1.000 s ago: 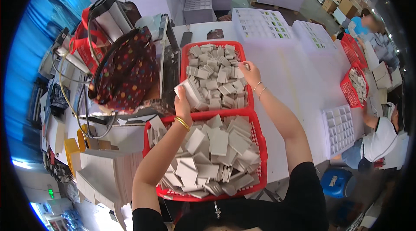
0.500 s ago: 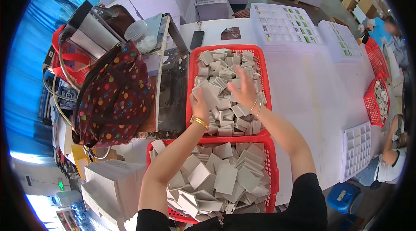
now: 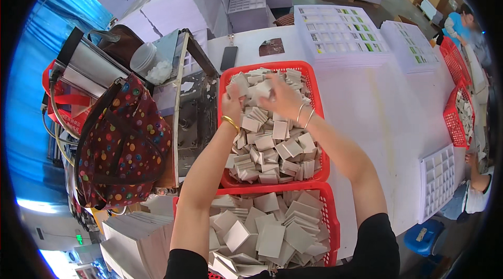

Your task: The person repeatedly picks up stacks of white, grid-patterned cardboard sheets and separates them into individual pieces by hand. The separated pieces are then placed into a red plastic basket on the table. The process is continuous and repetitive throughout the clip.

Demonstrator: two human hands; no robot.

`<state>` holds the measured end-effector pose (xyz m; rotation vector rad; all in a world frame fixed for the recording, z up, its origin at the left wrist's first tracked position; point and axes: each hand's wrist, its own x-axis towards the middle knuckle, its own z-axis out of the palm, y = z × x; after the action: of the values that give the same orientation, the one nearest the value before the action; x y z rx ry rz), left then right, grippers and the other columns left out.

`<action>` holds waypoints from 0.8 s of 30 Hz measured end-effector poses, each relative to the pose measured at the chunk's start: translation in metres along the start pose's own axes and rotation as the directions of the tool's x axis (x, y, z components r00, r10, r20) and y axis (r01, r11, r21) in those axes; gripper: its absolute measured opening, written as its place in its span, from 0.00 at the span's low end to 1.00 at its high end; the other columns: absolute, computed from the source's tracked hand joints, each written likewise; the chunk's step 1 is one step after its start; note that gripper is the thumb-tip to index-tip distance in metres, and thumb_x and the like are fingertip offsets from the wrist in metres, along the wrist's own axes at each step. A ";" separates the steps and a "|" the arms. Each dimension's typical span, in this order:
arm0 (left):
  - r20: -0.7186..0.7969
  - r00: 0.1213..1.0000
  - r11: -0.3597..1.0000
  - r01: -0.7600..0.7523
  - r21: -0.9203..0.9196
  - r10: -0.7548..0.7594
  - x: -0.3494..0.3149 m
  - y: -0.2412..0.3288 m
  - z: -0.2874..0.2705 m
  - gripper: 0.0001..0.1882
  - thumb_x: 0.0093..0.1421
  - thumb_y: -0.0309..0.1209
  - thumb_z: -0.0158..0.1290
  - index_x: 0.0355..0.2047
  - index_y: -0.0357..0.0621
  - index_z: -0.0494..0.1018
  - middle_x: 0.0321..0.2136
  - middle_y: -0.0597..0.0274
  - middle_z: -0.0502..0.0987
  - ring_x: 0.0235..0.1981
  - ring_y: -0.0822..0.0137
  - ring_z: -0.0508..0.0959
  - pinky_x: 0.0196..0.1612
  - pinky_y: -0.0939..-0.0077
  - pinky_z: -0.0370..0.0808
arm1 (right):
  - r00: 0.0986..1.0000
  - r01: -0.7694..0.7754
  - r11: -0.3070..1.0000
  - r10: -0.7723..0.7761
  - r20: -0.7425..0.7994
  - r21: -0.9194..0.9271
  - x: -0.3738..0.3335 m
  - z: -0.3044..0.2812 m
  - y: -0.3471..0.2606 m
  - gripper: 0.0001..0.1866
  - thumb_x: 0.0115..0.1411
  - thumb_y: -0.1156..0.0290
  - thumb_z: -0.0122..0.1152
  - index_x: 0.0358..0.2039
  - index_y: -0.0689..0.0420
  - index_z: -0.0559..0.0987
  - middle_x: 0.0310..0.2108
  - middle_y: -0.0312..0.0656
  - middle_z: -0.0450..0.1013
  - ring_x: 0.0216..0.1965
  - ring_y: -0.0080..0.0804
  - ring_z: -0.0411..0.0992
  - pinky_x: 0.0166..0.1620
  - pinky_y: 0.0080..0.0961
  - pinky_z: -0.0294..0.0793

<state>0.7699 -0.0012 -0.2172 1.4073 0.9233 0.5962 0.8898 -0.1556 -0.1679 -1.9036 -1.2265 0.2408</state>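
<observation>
Both hands are over the far red basket (image 3: 320,122), which is heaped with small pale flat squares (image 3: 266,143). At the basket's far left, my left hand (image 3: 232,105) is closed round a pale flat piece (image 3: 239,84) that stands up from its fingers. Facing it, my right hand (image 3: 284,99) has thumb and fingers curled round another pale piece (image 3: 260,89). Motion blur softens the fingertips of both hands. Closer to me, a second red basket (image 3: 332,216) holds larger pale flat squares (image 3: 271,240).
Left of the baskets are a dotted bag (image 3: 126,148) and a worn wooden shelf (image 3: 195,116). A phone (image 3: 229,58) lies beyond the far basket. Stacked printed sheets (image 3: 340,35) stand at the back right of the white table (image 3: 361,137). Two people work at far right.
My left hand has moved up and slightly left, tipping its piece upright. The right hand has come in toward it, its spread fingers curling round a piece. The view has shifted slightly.
</observation>
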 end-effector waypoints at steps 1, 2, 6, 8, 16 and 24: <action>-0.040 0.975 0.934 -0.196 0.300 0.218 0.001 -0.003 -0.003 0.34 0.54 0.57 0.49 0.48 0.41 0.66 0.40 0.57 0.74 0.41 0.58 0.74 0.45 0.63 0.70 | 1.000 -0.006 0.992 0.003 -0.021 -0.123 0.010 -0.006 0.015 0.29 0.50 0.58 0.62 0.48 0.60 0.66 0.42 0.50 0.68 0.39 0.45 0.70 0.42 0.36 0.70; -0.010 0.904 0.743 -0.345 0.573 0.427 0.001 -0.006 -0.004 0.35 0.52 0.57 0.51 0.48 0.39 0.66 0.39 0.55 0.74 0.41 0.56 0.74 0.45 0.61 0.70 | 0.999 -0.016 0.969 0.005 -0.045 -0.246 0.020 -0.013 0.029 0.30 0.49 0.58 0.62 0.49 0.59 0.66 0.43 0.49 0.69 0.42 0.45 0.70 0.43 0.39 0.69; 0.261 0.875 0.342 -0.412 0.845 0.408 0.002 -0.039 -0.014 0.41 0.51 0.53 0.52 0.58 0.38 0.57 0.55 0.48 0.63 0.53 0.53 0.68 0.51 0.61 0.66 | 0.978 0.037 0.743 0.111 0.178 -0.668 0.036 -0.008 0.039 0.36 0.48 0.58 0.61 0.56 0.54 0.61 0.50 0.45 0.66 0.55 0.42 0.62 0.52 0.50 0.62; 0.248 0.955 0.458 -0.296 0.838 0.165 -0.001 -0.030 -0.004 0.43 0.52 0.51 0.50 0.61 0.39 0.50 0.62 0.51 0.54 0.61 0.56 0.58 0.57 0.59 0.60 | 0.956 -0.014 0.803 0.184 0.226 -0.596 0.031 0.011 0.061 0.39 0.48 0.57 0.60 0.60 0.51 0.56 0.56 0.44 0.61 0.60 0.41 0.56 0.56 0.54 0.55; 0.278 0.903 0.322 -0.384 0.865 0.328 -0.021 -0.024 -0.017 0.42 0.53 0.47 0.52 0.61 0.36 0.50 0.60 0.49 0.58 0.60 0.56 0.60 0.59 0.61 0.58 | 1.000 -0.022 0.897 0.010 -0.030 -0.442 0.010 0.002 0.041 0.37 0.53 0.61 0.54 0.62 0.50 0.53 0.60 0.44 0.57 0.61 0.42 0.55 0.58 0.52 0.53; 0.275 0.818 0.648 -0.570 0.505 0.506 -0.191 0.064 -0.035 0.32 0.55 0.36 0.53 0.57 0.36 0.56 0.54 0.41 0.62 0.55 0.45 0.63 0.57 0.59 0.60 | 0.939 0.317 0.935 -0.333 -0.088 -0.158 -0.030 0.000 -0.041 0.10 0.50 0.79 0.54 0.36 0.59 0.75 0.29 0.44 0.74 0.30 0.42 0.73 0.33 0.33 0.72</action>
<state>0.6489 -0.1312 -0.1164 2.2900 0.5899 0.7033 0.8476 -0.1738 -0.1460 -1.7692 -1.4890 -0.1327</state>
